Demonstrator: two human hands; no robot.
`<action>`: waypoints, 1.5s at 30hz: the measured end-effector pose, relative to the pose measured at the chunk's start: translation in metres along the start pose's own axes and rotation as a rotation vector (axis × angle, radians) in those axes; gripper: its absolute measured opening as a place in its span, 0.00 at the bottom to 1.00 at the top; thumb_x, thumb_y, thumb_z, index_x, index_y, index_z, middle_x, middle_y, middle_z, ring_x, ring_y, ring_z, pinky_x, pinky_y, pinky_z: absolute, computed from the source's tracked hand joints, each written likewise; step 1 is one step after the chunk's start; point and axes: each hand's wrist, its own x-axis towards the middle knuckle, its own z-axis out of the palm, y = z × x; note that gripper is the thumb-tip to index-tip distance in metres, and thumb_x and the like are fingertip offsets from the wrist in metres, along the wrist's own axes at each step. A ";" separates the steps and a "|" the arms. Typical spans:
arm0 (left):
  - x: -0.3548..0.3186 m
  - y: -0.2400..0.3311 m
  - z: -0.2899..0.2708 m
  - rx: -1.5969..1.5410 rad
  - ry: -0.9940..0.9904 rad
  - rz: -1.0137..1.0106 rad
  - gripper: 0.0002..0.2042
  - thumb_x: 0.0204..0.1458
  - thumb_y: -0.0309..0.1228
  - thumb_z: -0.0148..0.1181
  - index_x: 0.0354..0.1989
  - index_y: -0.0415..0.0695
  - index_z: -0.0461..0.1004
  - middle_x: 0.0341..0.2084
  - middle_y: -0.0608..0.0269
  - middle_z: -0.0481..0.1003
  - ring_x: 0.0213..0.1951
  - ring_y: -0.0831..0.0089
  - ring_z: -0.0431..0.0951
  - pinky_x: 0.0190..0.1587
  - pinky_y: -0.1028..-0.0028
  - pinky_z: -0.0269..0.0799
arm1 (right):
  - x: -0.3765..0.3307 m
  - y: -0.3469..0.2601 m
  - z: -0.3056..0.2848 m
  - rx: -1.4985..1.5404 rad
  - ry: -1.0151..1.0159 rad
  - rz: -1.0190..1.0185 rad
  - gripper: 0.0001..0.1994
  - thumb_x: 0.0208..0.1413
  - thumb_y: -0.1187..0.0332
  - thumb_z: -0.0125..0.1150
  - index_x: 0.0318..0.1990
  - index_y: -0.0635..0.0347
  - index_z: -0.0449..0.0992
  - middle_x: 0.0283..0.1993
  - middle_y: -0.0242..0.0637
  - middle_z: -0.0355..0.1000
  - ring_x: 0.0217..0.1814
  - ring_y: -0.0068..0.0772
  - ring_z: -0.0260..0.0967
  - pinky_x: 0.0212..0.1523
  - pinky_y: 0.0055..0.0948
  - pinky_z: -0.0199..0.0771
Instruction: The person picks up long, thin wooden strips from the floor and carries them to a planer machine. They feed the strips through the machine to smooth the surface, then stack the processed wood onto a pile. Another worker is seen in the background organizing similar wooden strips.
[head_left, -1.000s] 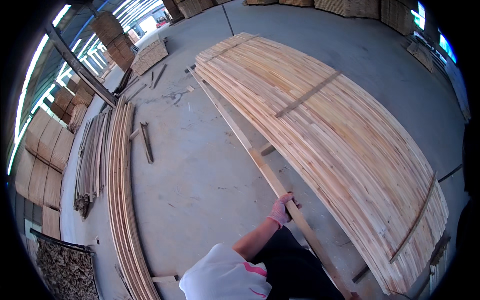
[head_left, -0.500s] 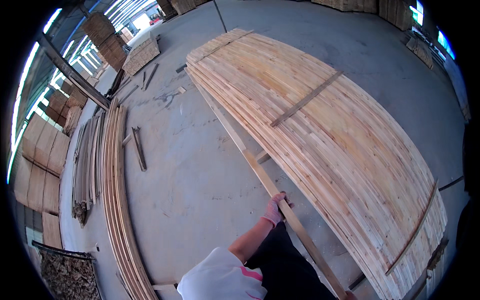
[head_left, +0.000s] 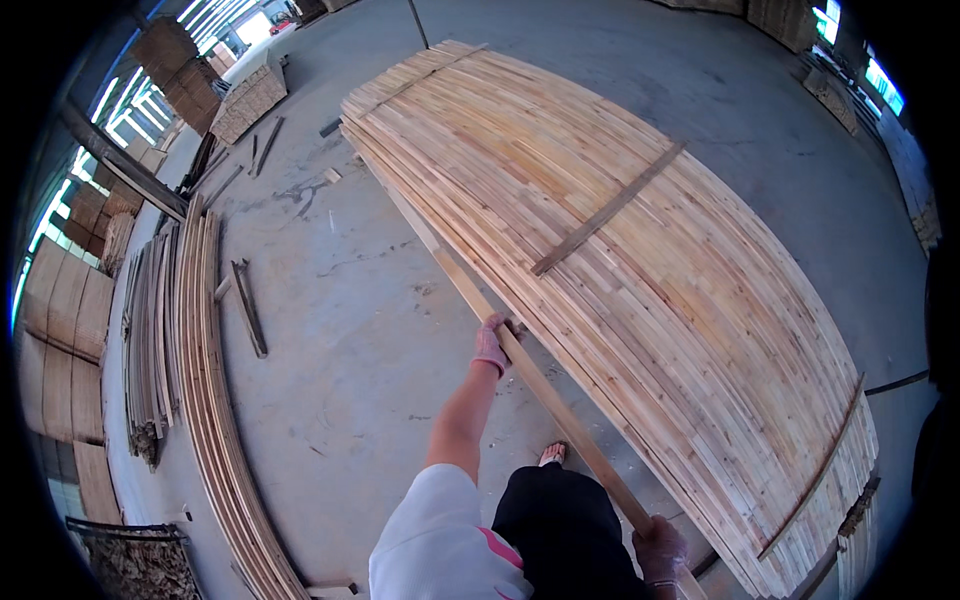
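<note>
your right hand (head_left: 660, 550) chopped at the wrist by the bottom edge, your board (head_left: 568, 422) cut off there too, left hand (head_left: 490, 346) partly behind it, distant red thing (head_left: 281, 27) too tiny to tell

Room left of plank (head_left: 573, 425), stack (head_left: 640, 290) blocking right

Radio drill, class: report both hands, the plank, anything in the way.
Left hand, right hand closed on plank. Plank runs alongside board stack; far-end contact unclear. Possible obstruction: stack close on right.
</note>
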 end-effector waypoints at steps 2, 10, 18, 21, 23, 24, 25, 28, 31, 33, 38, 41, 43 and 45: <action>0.026 0.014 0.000 -0.035 0.036 0.000 0.10 0.44 0.37 0.60 0.23 0.45 0.68 0.18 0.61 0.70 0.20 0.61 0.71 0.23 0.66 0.74 | 0.017 -0.018 0.002 -0.008 0.048 -0.032 0.12 0.39 0.56 0.63 0.28 0.50 0.72 0.25 0.40 0.72 0.31 0.46 0.73 0.33 0.43 0.72; 0.045 0.028 0.011 -0.131 0.040 0.026 0.20 0.49 0.51 0.50 0.27 0.43 0.68 0.20 0.60 0.70 0.23 0.61 0.72 0.30 0.60 0.74 | 0.051 -0.065 -0.021 0.037 -0.049 -0.033 0.17 0.39 0.56 0.65 0.36 0.51 0.72 0.34 0.40 0.73 0.38 0.46 0.72 0.40 0.43 0.71; -0.068 -0.110 0.021 -0.180 -0.030 -0.388 0.23 0.52 0.56 0.40 0.28 0.48 0.68 0.21 0.61 0.69 0.27 0.60 0.71 0.34 0.55 0.70 | 0.094 -0.092 0.002 0.128 -0.071 -0.022 0.13 0.45 0.59 0.60 0.37 0.51 0.72 0.35 0.41 0.72 0.40 0.45 0.71 0.42 0.41 0.70; -0.068 -0.147 0.007 -0.253 -0.059 -0.431 0.23 0.51 0.58 0.43 0.28 0.48 0.68 0.22 0.63 0.69 0.29 0.61 0.71 0.37 0.56 0.69 | 0.105 -0.067 0.031 0.169 0.035 -0.122 0.15 0.45 0.62 0.61 0.41 0.53 0.70 0.40 0.39 0.70 0.44 0.43 0.68 0.42 0.40 0.68; -0.058 -0.148 0.008 -0.278 -0.006 -0.421 0.22 0.52 0.56 0.44 0.29 0.48 0.68 0.23 0.64 0.69 0.31 0.62 0.71 0.41 0.55 0.69 | 0.114 -0.055 0.018 0.086 0.056 -0.158 0.17 0.44 0.62 0.61 0.42 0.52 0.70 0.39 0.38 0.70 0.43 0.42 0.69 0.41 0.40 0.68; -0.053 -0.152 0.008 -0.260 0.028 -0.424 0.21 0.53 0.55 0.44 0.29 0.48 0.69 0.23 0.63 0.70 0.32 0.62 0.71 0.43 0.55 0.68 | 0.114 -0.043 0.018 0.094 0.093 -0.159 0.17 0.44 0.61 0.62 0.42 0.52 0.70 0.38 0.38 0.70 0.42 0.42 0.69 0.40 0.41 0.68; -0.038 -0.166 -0.003 -0.143 -0.077 -0.375 0.20 0.53 0.53 0.46 0.31 0.48 0.68 0.25 0.62 0.71 0.33 0.61 0.71 0.45 0.54 0.68 | 0.118 -0.036 0.009 0.051 0.033 -0.096 0.16 0.43 0.60 0.62 0.41 0.52 0.70 0.36 0.37 0.71 0.41 0.42 0.70 0.39 0.41 0.68; 0.041 -0.220 -0.052 -0.053 -0.136 -0.291 0.16 0.51 0.50 0.51 0.33 0.49 0.69 0.27 0.61 0.71 0.32 0.57 0.72 0.43 0.51 0.67 | 0.133 -0.024 -0.002 0.012 -0.083 0.005 0.14 0.43 0.59 0.61 0.38 0.51 0.70 0.30 0.36 0.72 0.35 0.42 0.72 0.35 0.41 0.70; 0.056 -0.232 -0.037 0.143 0.046 -0.351 0.16 0.51 0.47 0.55 0.38 0.46 0.69 0.31 0.61 0.73 0.36 0.59 0.73 0.48 0.53 0.67 | 0.135 -0.018 0.003 0.003 -0.209 0.111 0.12 0.43 0.59 0.60 0.34 0.51 0.69 0.26 0.36 0.71 0.31 0.41 0.73 0.30 0.40 0.71; 0.100 -0.261 -0.061 0.053 0.078 -0.368 0.16 0.52 0.42 0.57 0.43 0.44 0.68 0.34 0.61 0.74 0.40 0.62 0.73 0.51 0.57 0.68 | 0.141 -0.002 0.025 0.000 -0.246 0.115 0.11 0.43 0.58 0.60 0.32 0.50 0.69 0.24 0.37 0.71 0.29 0.42 0.73 0.28 0.40 0.71; 0.176 -0.308 -0.081 0.322 0.164 -0.418 0.13 0.50 0.36 0.61 0.42 0.47 0.71 0.34 0.64 0.74 0.38 0.68 0.74 0.42 0.64 0.73 | 0.137 0.019 0.068 0.178 -0.295 0.267 0.15 0.38 0.61 0.64 0.36 0.47 0.71 0.24 0.36 0.71 0.29 0.41 0.72 0.31 0.39 0.71; 0.231 -0.348 -0.105 0.463 0.246 -0.381 0.13 0.49 0.35 0.61 0.42 0.46 0.71 0.34 0.62 0.74 0.36 0.68 0.75 0.39 0.66 0.75 | 0.145 0.039 0.112 0.241 -0.295 0.294 0.17 0.34 0.62 0.67 0.35 0.47 0.72 0.23 0.36 0.71 0.28 0.41 0.72 0.31 0.38 0.71; 0.261 -0.369 -0.118 0.506 0.242 -0.358 0.13 0.50 0.34 0.61 0.42 0.45 0.71 0.34 0.62 0.74 0.36 0.68 0.75 0.38 0.66 0.75 | 0.150 0.046 0.133 0.270 -0.309 0.308 0.19 0.30 0.63 0.69 0.35 0.48 0.72 0.23 0.36 0.70 0.28 0.42 0.72 0.31 0.38 0.71; 0.283 -0.391 -0.121 0.527 0.225 -0.327 0.12 0.50 0.34 0.60 0.41 0.45 0.71 0.33 0.63 0.73 0.36 0.67 0.75 0.38 0.66 0.75 | 0.151 0.053 0.154 0.316 -0.295 0.329 0.19 0.30 0.63 0.69 0.35 0.48 0.72 0.22 0.36 0.70 0.28 0.42 0.72 0.31 0.38 0.71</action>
